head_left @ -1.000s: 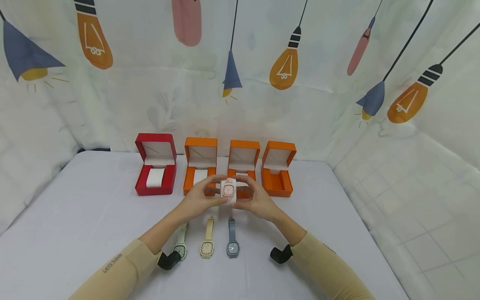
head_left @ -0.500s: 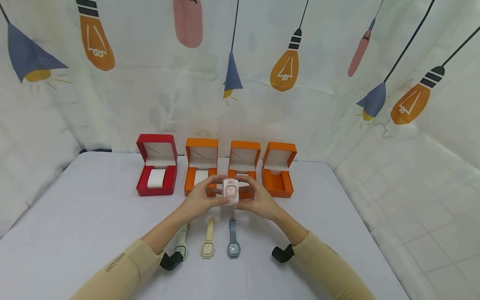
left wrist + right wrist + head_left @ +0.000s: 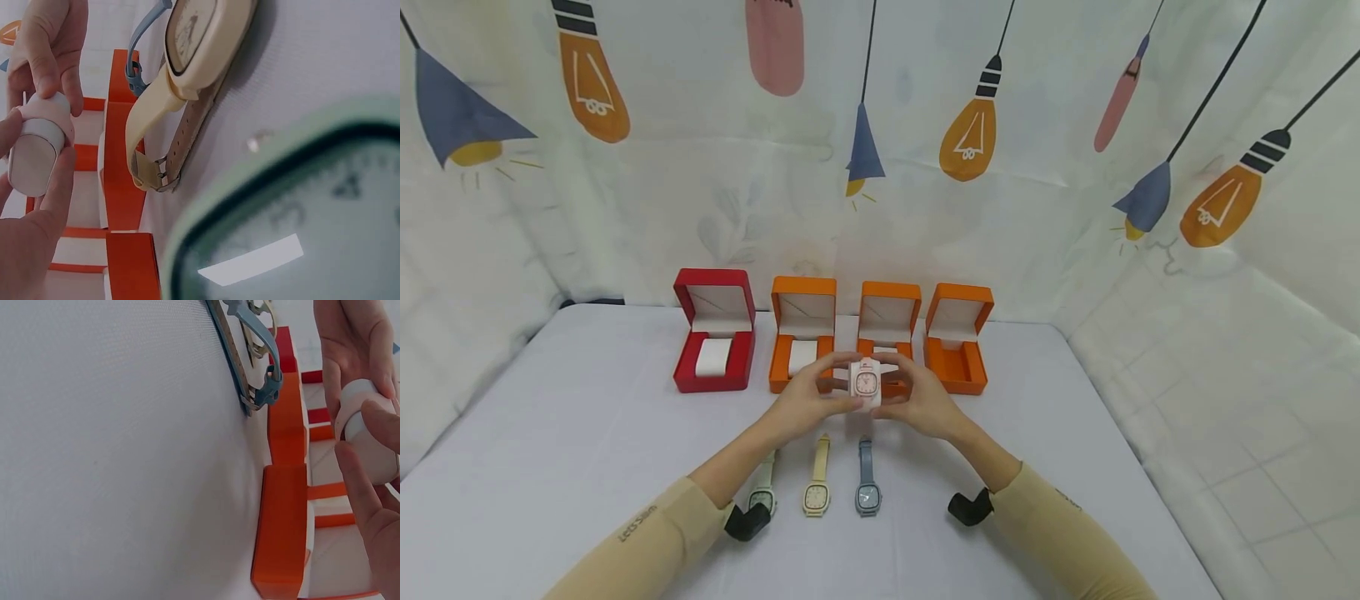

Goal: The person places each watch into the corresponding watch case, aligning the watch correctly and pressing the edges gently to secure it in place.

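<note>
Both hands hold a white watch cushion with a pale pink watch wrapped round it, raised above the table. From the left side, my left hand pinches it between thumb and fingers; from the right, my right hand does the same. The pink strap circles the cushion in the left wrist view. Below the hands lie a yellow watch, a blue watch and a green watch, the last partly hidden by the left wrist's camera.
Behind the hands stand a red box and orange boxes, lids up. The left orange box holds a white cushion, as does the red one. Hands partly cover the middle orange box. The right orange box shows its orange inside.
The hands and the cushion with the pink watch have shifted slightly to the right. Both hands keep their hold; the boxes and the other watches stay in place.
</note>
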